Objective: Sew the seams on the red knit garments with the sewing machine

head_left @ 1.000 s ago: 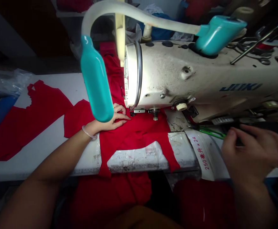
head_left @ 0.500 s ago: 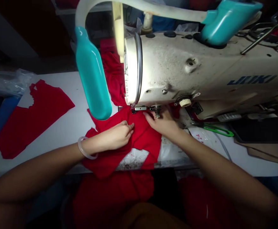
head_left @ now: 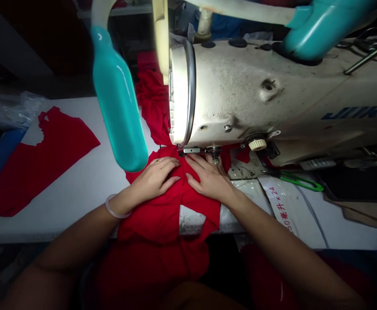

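A red fabric piece (head_left: 162,215) lies under the head of a cream sewing machine (head_left: 256,94) and hangs over the table's front edge. My left hand (head_left: 156,178), with a pale bangle on its wrist, lies flat on the fabric, fingers stretched toward the presser foot (head_left: 188,150). Beside it my right hand (head_left: 207,178) also rests flat on the fabric, fingers spread, just in front of the needle area. Neither hand grips anything.
A teal lamp head (head_left: 119,103) hangs above and left of my left hand. Another red fabric piece (head_left: 42,159) lies at the left of the white table (head_left: 85,193). Green-handled scissors (head_left: 300,181) and a printed plastic bag (head_left: 283,206) lie right of the machine.
Both hands have flattened and spread on the red fabric, which has been smoothed out in front of the presser foot. A second ago my right hand was far to the right by the scissors.
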Demonstrator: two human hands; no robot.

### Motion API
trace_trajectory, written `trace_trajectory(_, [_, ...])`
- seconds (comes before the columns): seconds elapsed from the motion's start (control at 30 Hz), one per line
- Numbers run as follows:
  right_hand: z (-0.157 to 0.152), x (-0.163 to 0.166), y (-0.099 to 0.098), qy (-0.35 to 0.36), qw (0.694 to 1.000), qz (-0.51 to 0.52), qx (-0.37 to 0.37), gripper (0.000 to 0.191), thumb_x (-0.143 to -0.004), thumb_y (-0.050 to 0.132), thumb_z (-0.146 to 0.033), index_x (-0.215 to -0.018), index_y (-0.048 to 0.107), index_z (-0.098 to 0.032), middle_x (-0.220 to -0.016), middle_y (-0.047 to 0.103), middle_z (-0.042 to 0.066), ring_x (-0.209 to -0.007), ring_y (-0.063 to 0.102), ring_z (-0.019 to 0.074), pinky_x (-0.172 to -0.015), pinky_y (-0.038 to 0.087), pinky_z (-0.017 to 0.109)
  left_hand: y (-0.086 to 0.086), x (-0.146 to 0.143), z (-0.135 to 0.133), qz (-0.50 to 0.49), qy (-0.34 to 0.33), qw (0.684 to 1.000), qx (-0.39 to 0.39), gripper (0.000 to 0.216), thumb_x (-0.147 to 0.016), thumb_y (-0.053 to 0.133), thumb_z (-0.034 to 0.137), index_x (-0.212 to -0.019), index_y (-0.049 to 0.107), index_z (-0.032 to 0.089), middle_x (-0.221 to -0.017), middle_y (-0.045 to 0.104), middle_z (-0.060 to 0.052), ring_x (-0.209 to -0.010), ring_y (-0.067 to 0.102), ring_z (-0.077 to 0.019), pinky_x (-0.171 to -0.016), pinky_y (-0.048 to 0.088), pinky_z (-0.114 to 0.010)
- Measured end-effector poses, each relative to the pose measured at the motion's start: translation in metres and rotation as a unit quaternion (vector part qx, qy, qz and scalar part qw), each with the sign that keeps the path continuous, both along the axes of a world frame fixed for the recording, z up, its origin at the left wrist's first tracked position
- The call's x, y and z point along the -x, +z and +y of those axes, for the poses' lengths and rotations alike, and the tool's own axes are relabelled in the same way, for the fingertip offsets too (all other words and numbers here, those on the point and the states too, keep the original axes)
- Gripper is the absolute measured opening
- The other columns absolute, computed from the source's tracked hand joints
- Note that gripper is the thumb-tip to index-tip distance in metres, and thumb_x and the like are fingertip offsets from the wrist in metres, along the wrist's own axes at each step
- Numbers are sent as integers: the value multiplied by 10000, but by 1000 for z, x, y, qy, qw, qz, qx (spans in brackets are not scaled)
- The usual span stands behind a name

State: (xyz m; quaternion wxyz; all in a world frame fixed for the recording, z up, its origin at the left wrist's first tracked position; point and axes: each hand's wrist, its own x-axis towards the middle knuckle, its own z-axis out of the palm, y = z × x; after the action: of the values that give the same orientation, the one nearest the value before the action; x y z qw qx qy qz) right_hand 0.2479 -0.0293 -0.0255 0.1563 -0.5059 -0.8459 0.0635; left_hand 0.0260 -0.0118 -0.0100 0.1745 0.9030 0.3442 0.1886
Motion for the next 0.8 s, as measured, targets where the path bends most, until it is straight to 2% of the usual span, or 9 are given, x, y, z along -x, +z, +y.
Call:
trace_trajectory(0.1, [-7,-2,2,101,991,45,-74,294,-953,473,-227,-1130,697,-155,-1222,676,101,-1165,561,268,-1023,423,489,3,1,-3,-12,-17,1000,11,305,-1002,485,297,-1261,547,149,-1286,636,-136,-1287,541,-248,-1089,435,-424])
trace_trajectory(0.2, [-11,-3,4,173,975,88,-110,223,-946,499,-191,-955,718,-147,-1035,713,91,-1012,601,209,-885,503,367,6,0,-8,4,-24,1000,18,258,-1005,465,258,-1225,550,155,-1316,624,-138,-1301,533,-242,-1060,428,-427])
trace_trajectory(0.37, [-14,5,1,164,975,82,-127,223,-950,514,-207,-992,720,-130,-1064,710,110,-995,603,220,-864,529,373,7,-4,0,60,3,998,3,191,-1006,437,231,-1135,555,153,-1345,613,-143,-1261,542,-268,-978,397,-458])
trace_trajectory(0.5, [-15,5,3,150,980,93,-97,275,-963,475,-212,-1068,711,-118,-1087,712,122,-1010,618,232,-898,533,400,20,-6,-1,68,21,997,-41,191,-1011,411,206,-1095,581,177,-1238,674,-99,-1208,558,-276,-950,393,-457])
trace_trajectory(0.57, [-14,-4,10,165,980,104,-43,352,-959,413,-172,-1208,657,-122,-1160,693,116,-1087,611,214,-958,519,386,27,-3,-26,30,54,997,-39,203,-1015,397,198,-1071,591,174,-1125,698,-103,-1103,598,-249,-910,433,-412])
trace_trajectory(0.63, [-12,-20,21,198,978,65,17,496,-920,377,-116,-1394,522,-147,-1308,628,106,-1196,574,200,-1002,493,381,26,2,-69,-32,99,994,-16,191,-1014,427,248,-1055,595,165,-1018,693,-110,-960,631,-211,-838,486,-343])
trace_trajectory(0.67, [-11,-28,26,211,977,22,32,566,-897,374,-92,-1452,457,-165,-1377,582,104,-1238,551,209,-999,485,390,21,5,-94,-48,93,994,-1,199,-1004,468,302,-1079,597,170,-1017,695,-112,-940,644,-202,-807,503,-318])
trace_trajectory(0.73, [-9,-41,34,220,972,-83,14,615,-876,382,-56,-1474,429,-192,-1387,570,120,-1210,566,242,-934,480,401,3,12,-137,20,96,993,-61,472,-951,549,483,-1295,560,161,-1190,681,-154,-1076,642,-268,-892,496,-374])
trace_trajectory(0.8, [-10,-47,38,232,958,-167,-33,584,-881,381,-16,-1425,490,-199,-1192,668,126,-992,635,218,-822,465,358,-20,22,-162,97,138,974,-152,470,-944,574,436,-1370,546,241,-1288,665,-114,-1173,613,-306,-975,436,-436])
